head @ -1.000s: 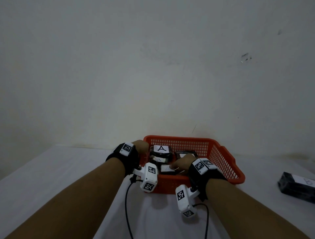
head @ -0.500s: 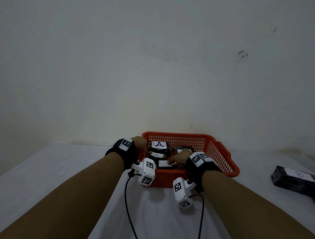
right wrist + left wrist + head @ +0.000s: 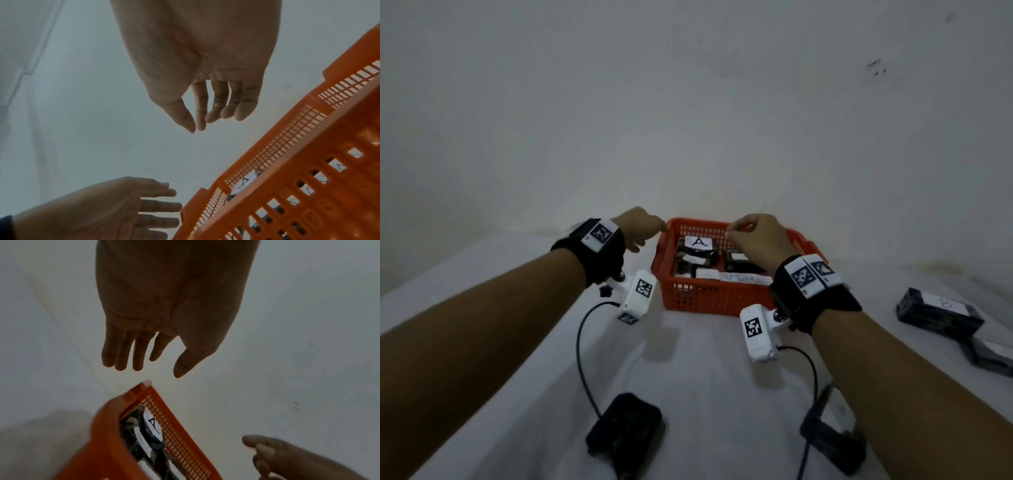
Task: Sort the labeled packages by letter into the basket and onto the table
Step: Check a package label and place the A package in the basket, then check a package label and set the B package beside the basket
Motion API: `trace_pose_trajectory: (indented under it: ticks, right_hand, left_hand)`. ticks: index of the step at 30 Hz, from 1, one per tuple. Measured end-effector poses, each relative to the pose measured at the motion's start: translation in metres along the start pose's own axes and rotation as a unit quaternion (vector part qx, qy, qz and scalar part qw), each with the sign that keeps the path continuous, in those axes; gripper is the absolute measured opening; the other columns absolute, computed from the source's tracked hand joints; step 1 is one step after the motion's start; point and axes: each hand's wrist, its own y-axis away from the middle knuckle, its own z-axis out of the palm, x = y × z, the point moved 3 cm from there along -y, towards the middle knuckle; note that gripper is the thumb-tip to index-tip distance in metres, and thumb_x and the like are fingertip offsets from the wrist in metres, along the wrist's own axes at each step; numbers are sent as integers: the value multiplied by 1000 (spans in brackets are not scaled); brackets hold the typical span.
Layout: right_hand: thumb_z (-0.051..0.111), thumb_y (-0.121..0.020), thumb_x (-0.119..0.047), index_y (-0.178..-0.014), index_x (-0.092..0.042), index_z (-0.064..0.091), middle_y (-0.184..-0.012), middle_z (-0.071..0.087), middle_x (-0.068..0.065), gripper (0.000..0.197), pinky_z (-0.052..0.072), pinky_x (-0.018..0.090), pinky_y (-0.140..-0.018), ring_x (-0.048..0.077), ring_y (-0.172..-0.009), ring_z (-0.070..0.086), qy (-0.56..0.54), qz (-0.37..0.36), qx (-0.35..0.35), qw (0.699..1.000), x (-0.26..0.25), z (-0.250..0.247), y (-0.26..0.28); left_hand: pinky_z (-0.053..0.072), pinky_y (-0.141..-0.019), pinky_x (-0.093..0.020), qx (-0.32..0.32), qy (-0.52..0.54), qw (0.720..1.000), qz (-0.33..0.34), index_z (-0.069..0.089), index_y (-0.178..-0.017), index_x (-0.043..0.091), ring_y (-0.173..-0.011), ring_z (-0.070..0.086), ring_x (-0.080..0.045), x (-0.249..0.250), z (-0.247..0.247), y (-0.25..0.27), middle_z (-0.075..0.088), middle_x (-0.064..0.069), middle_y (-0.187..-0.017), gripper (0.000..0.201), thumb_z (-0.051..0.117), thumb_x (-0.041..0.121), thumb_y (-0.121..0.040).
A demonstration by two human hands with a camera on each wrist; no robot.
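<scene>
An orange mesh basket (image 3: 709, 299) stands on the white table against the wall and holds several dark packages with white labels. The rear one shows the letter A (image 3: 698, 242). My left hand (image 3: 642, 228) hovers empty at the basket's left rim with its fingers (image 3: 123, 353) straight. Above the basket's far right part my right hand (image 3: 751, 233) is raised with fingers loosely bent and nothing in it; the right wrist view shows the palm (image 3: 205, 65) bare. Two dark labelled packages (image 3: 938, 313) lie on the table at the right.
A black device (image 3: 625, 433) with a cable lies on the table near me at the left, another dark one (image 3: 832, 442) at the right. The wall rises directly behind the basket (image 3: 107, 443). A white cloth covers the table (image 3: 709, 370).
Both hands have lifted out of the basket. The right hand has let go of the labelled package it was placing there, and the left hand has come off the rim.
</scene>
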Motion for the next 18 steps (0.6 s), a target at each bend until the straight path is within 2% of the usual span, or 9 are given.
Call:
trace_pose_trajectory:
  ticks: [2, 3, 5, 8, 10, 14, 16, 18]
  right_hand:
    - [75, -90, -18, -92, -17, 77, -87, 73, 0, 4, 57, 28, -74, 18, -87, 71, -10, -12, -16, 1000, -6, -3, 21]
    - [75, -91, -20, -96, -17, 76, -88, 71, -2, 6, 52, 23, -67, 15, -85, 69, -10, -18, -23, 1000, -9, -5, 32]
    - [76, -91, -25, -100, -21, 74, -92, 71, -4, 11, 45, 19, -63, 9, -84, 66, -6, -27, -39, 999, -10, -10, 53]
    - [78, -90, -27, -105, -26, 73, -94, 72, -7, 16, 48, 23, -69, 9, -88, 67, 10, -22, -60, 998, -4, -18, 82]
    - [77, -89, -25, -110, -26, 72, -102, 73, -8, 22, 53, 24, -73, 11, -96, 69, 16, -15, -73, 997, 3, -25, 99]
    - [71, -90, -15, -123, -24, 68, -118, 68, -8, 34, 45, 13, -71, 11, -108, 65, 58, -8, -101, 993, 17, -45, 131]
    - [65, -91, -6, -125, -27, 66, -121, 66, -9, 40, 40, 9, -73, 10, -111, 62, 81, 8, -120, 989, 25, -58, 147]
    - [61, -88, 1, -128, -30, 63, -129, 64, -7, 50, 43, 14, -81, 10, -118, 59, 111, 25, -142, 983, 35, -73, 161]
  left_hand:
    - [51, -90, -38, 33, -48, 998, 39, 63, -122, -2, -110, 60, -32, 1, -5, 23, 61, -18, -121, 39, 63, 28, -97]
    - [49, -94, -37, 41, -71, 995, 57, 62, -128, 0, -116, 59, -30, 1, -7, 35, 62, -16, -127, 43, 64, 28, -96]
    - [46, -98, -33, 37, -109, 989, 89, 62, -135, 9, -122, 59, -25, -2, -5, 61, 62, -9, -136, 47, 66, 31, -94]
    - [46, -91, -29, 1, -142, 981, 135, 67, -128, 16, -107, 61, -17, -2, 7, 103, 69, -4, -126, 37, 64, 31, -94]
    - [49, -92, -30, -26, -159, 975, 155, 69, -125, 16, -107, 63, -18, 1, 20, 130, 69, -3, -122, 35, 65, 33, -94]
    - [55, -95, -37, -86, -193, 958, 192, 73, -118, 17, -105, 68, -20, 8, 54, 171, 73, -2, -115, 33, 66, 37, -93]
    - [55, -93, -33, -112, -197, 951, 208, 70, -123, 18, -103, 68, -16, 13, 74, 185, 72, 0, -118, 36, 66, 39, -94]
    - [54, -94, -30, -136, -200, 947, 210, 63, -133, 17, -107, 66, -13, 16, 96, 196, 69, 1, -125, 46, 66, 40, -94]
